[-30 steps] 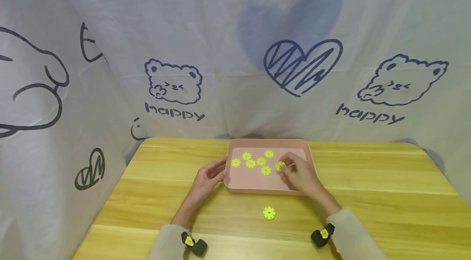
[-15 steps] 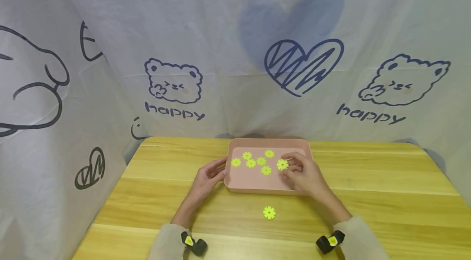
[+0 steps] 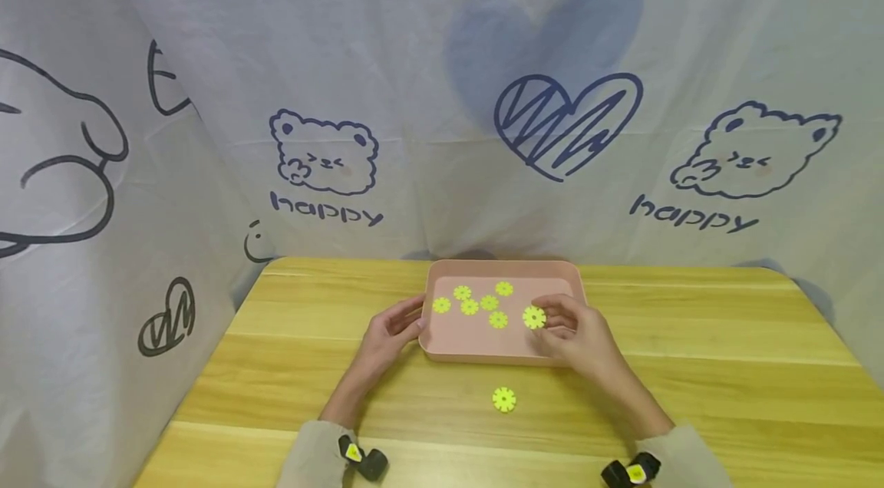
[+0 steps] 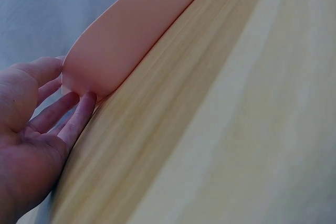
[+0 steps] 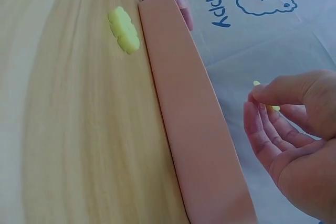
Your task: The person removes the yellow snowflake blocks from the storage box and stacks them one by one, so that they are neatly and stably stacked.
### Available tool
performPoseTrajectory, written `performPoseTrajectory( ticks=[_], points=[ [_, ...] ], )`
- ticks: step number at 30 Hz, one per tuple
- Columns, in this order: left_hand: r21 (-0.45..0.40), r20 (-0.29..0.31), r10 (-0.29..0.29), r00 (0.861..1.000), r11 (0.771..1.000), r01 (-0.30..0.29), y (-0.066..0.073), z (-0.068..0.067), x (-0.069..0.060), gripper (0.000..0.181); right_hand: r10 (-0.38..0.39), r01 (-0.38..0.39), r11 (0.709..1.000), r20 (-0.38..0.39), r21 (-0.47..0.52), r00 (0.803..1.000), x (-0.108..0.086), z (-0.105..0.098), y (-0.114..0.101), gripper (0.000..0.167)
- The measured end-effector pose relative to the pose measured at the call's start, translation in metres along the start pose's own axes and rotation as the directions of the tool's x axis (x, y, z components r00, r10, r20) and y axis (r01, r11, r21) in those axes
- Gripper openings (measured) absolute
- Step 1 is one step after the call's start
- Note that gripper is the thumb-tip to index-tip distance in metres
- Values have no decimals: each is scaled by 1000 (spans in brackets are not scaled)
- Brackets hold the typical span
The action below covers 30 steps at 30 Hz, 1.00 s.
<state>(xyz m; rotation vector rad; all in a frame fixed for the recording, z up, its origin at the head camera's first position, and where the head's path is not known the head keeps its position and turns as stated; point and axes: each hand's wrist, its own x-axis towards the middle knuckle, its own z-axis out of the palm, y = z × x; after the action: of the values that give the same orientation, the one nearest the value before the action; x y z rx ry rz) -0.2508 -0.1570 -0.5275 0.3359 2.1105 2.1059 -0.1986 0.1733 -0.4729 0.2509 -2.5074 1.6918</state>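
Between thumb and fingers, my right hand (image 3: 585,336) pinches a yellow-green notched disc (image 3: 535,318) with a hole in its middle, held over the right part of a pink tray (image 3: 476,358). In the right wrist view only slivers of that disc (image 5: 275,108) show past the fingers. My left hand (image 3: 388,336) rests its fingers against the tray's left end; the left wrist view has these fingertips touching the outer wall (image 4: 121,35). Several similar discs (image 3: 499,319) lie inside the tray. Another disc (image 3: 504,400) lies on the table in front of it.
The tray stands on a wood-grain table (image 3: 691,365), close to its back edge. Behind and to the left hangs a pale printed cloth (image 3: 428,166). Both wrists carry small black cameras (image 3: 631,471).
My right hand has drawn slightly right and toward me with its disc, which now faces the head camera more fully. The left hand, tray and other discs stay in place.
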Motion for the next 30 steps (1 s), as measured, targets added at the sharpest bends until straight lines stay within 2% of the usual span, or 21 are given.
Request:
performPoseTrajectory(
  ticks=[4, 11, 22, 30],
  points=[
    [2, 2, 2, 1000, 1000, -2, 0, 0, 1, 47, -1, 1, 1000, 8, 26, 1000, -6, 0, -2, 40],
    [4, 1, 5, 1000, 1000, -5, 0, 0, 1, 48, -45, 44, 994, 6, 95, 999, -15, 1, -2, 40],
    [5, -4, 6, 1000, 1000, -6, -1, 0, 2, 47, -77, 77, 993, -1, 91, 997, -27, 8, 7, 37],
    [9, -10, 17, 1000, 1000, -17, -2, 1, 2, 46, -107, 107, 986, -8, 131, 994, -29, 12, 16, 38]
  ],
)
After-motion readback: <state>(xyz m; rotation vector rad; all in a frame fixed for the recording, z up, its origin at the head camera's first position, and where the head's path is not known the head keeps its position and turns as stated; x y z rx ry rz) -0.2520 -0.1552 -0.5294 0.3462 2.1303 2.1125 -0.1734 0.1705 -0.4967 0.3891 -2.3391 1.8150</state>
